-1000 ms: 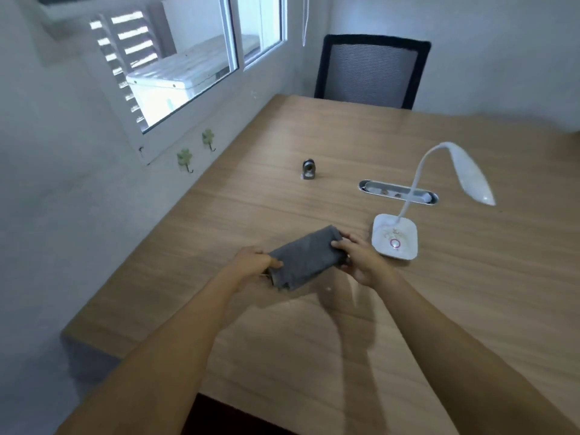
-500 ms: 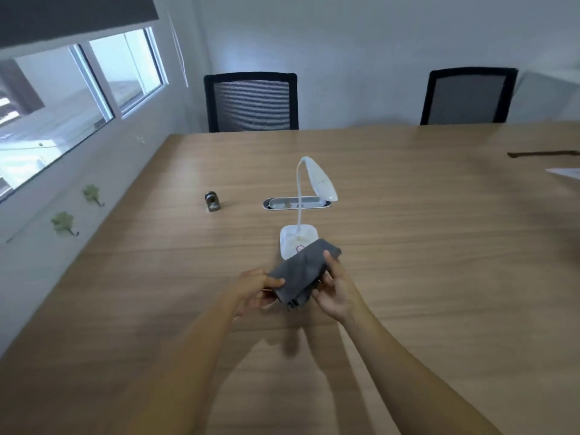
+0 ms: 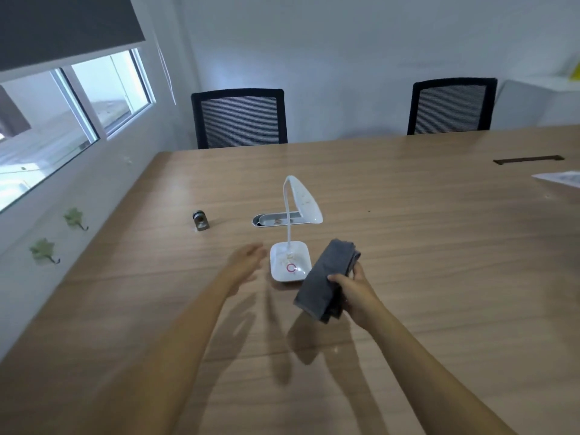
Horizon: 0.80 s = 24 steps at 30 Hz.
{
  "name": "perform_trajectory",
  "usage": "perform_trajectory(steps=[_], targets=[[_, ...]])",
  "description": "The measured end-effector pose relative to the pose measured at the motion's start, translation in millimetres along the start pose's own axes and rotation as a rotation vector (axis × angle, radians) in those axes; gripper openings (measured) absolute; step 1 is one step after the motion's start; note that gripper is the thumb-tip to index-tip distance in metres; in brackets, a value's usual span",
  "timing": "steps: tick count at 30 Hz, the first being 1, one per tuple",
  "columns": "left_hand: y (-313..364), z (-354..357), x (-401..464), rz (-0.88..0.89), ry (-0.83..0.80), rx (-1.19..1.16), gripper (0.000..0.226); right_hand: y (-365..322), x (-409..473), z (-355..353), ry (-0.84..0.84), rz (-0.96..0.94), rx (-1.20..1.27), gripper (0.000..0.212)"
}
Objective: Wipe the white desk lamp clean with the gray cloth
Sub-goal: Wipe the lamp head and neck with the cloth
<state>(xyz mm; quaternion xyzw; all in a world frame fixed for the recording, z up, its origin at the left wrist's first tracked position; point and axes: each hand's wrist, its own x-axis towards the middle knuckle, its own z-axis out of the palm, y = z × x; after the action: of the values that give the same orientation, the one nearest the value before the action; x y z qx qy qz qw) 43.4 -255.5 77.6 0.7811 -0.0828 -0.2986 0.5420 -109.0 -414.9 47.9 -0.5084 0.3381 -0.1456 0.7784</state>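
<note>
Both our forearms reach forward from the bottom of the frame, bare, converging toward the middle. Our left hand (image 3: 246,257) is empty, fingers spread loosely and extended forward, motion-blurred, palm facing inward to the right. Our right hand (image 3: 353,288) sits slightly nearer to us, thumb over the top and fingers curled underneath, gripping a folded gray cloth (image 3: 326,277) around its middle. The two hands are apart, not touching each other.

Two bare forearms enter from the lower edge of the frame, sleeveless as far as shown; no watch, rings or gloves visible.
</note>
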Motion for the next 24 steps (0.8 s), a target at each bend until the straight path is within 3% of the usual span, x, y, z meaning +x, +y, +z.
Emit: perform_trajectory(steps=[7, 15, 20, 24], targets=[[116.9, -0.2, 4.3, 0.320, -0.034, 0.074, 0.062, -79.4, -14.4, -15.8, -0.026, -0.369, -0.275, 0.055], [141.3, 8.2, 9.1, 0.345, -0.095, 0.300, 0.046, -129.6, -32.1, 2.7, 0.022, -0.887, -0.675, 0.051], [137.7, 4.8, 11.9, 0.331, -0.105, 0.267, 0.047, -156.4, -30.2, 27.9, 0.063, -1.048, -0.791, 0.050], [137.7, 5.9, 17.1, 0.321, -0.074, 0.273, 0.024, -161.3, -10.4, 38.7, -0.017, -1.091, -1.030, 0.049]])
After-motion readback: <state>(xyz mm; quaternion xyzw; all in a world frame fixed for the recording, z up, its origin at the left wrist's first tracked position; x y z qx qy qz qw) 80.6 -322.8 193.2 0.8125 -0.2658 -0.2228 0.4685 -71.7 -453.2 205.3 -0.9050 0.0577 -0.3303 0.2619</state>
